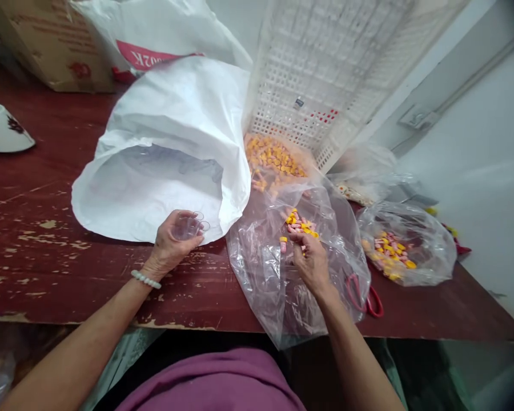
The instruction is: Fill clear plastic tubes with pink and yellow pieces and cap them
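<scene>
My left hand (pixel 177 240) wraps round a few small clear plastic pieces with round rims (pixel 191 225), right at the open mouth of a white sack (pixel 175 103). A pale bead bracelet circles that wrist. Over a spread clear plastic bag (pixel 261 279), my right hand (pixel 310 260) is closed, with bits of yellow and pink showing at its fingers. Just left of its fingertips is a small pink piece with a yellow cap (pixel 283 245); whether it is touched I cannot tell. More such pink-and-yellow pieces (pixel 300 221) lie loosely beyond the fingers.
Behind them, a heap of yellow-capped pieces (pixel 276 157) fills clear plastic below a tall white perforated crate (pixel 300 74). Red-handled scissors (pixel 374 302) lie right of my right hand, near another bag of pieces (pixel 411 240). A white cup (pixel 2 128) and cardboard box (pixel 55 45) stand left.
</scene>
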### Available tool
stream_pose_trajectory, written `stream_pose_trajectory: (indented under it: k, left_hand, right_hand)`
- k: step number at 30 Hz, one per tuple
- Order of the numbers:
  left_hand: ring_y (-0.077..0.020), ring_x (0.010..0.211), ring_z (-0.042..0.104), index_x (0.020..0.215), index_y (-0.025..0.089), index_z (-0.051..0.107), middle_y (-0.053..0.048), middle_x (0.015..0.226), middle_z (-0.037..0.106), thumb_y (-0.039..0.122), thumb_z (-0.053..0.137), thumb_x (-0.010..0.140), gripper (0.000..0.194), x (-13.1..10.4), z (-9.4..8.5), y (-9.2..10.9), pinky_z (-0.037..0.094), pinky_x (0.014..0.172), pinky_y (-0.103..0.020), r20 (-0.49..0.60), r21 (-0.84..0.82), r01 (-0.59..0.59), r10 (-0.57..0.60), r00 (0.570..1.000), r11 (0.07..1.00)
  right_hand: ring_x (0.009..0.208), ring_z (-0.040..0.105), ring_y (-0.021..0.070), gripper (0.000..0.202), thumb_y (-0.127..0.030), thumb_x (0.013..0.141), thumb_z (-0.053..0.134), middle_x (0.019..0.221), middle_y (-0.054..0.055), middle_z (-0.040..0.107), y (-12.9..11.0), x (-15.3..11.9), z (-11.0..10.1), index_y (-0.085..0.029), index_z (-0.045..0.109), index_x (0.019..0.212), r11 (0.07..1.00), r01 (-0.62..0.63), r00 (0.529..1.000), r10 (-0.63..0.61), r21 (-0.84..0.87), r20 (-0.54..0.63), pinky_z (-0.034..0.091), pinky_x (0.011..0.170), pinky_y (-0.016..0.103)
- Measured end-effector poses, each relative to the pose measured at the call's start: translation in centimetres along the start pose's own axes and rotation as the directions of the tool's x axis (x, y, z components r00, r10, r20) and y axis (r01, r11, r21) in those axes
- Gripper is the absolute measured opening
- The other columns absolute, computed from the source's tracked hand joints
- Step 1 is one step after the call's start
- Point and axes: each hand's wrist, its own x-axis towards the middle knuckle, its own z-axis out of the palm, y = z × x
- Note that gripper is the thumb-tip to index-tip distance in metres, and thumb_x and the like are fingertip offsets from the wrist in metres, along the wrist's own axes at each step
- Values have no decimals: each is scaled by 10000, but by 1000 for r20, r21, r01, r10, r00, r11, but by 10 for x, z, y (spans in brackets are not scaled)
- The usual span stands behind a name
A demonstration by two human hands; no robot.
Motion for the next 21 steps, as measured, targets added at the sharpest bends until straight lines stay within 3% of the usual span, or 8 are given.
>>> stream_pose_trajectory:
  k: [3,6,8,11,15,18,21]
  left_hand:
    - [-164,759,646,955,168,527,-33,812,646,184,747,587,429,-11,14,6,548,736,-312,40,47,-25,23,999,999]
    - [-157,760,642,967,181,521,-31,828,641,168,727,614,409,-19,22,9,539,723,-293,46,71,-42,39,998,997]
    - [-154,764,640,982,183,511,-30,841,638,145,714,621,416,-23,24,10,529,716,-281,62,81,-41,36,997,996]
    - [-157,780,639,1000,180,494,-30,844,634,120,697,633,424,-32,25,10,519,714,-273,116,81,-43,34,993,996]
    - [-159,803,633,995,187,494,-35,877,627,130,690,655,396,-45,32,12,512,731,-273,171,59,-36,25,985,998]
    - [-153,803,625,995,184,499,-36,891,624,146,697,659,393,-54,41,19,503,740,-266,218,53,12,-24,976,999]
    - [-141,774,609,977,170,506,-33,878,622,174,725,638,403,-60,49,32,487,710,-246,249,66,74,-89,965,995]
  right_hand:
    - [987,578,213,276,-276,875,419,1067,81,663,29,9,3,-198,648,1007,972,3,994,21,-233,103,423,879,357]
    - [968,580,237,247,-346,841,491,989,83,681,31,23,14,-205,668,939,910,65,966,47,-410,256,411,836,349]
    - [857,606,212,206,-342,816,510,864,63,690,30,30,18,-205,663,844,905,16,936,136,-425,326,419,740,308]
    - [672,597,160,175,-341,784,536,711,24,667,30,34,13,-197,636,784,947,-115,924,213,-300,317,404,617,259]
    - [565,571,140,267,-439,777,574,707,21,663,8,18,1,-188,612,862,966,-239,971,239,99,18,423,555,262]
    - [622,593,139,267,-439,801,585,745,16,667,-32,-6,5,-197,578,915,900,-141,985,170,413,-35,460,602,274]
    - [729,593,141,200,-365,789,641,812,14,659,-65,-24,16,-206,588,898,897,64,998,-47,438,-48,469,692,287]
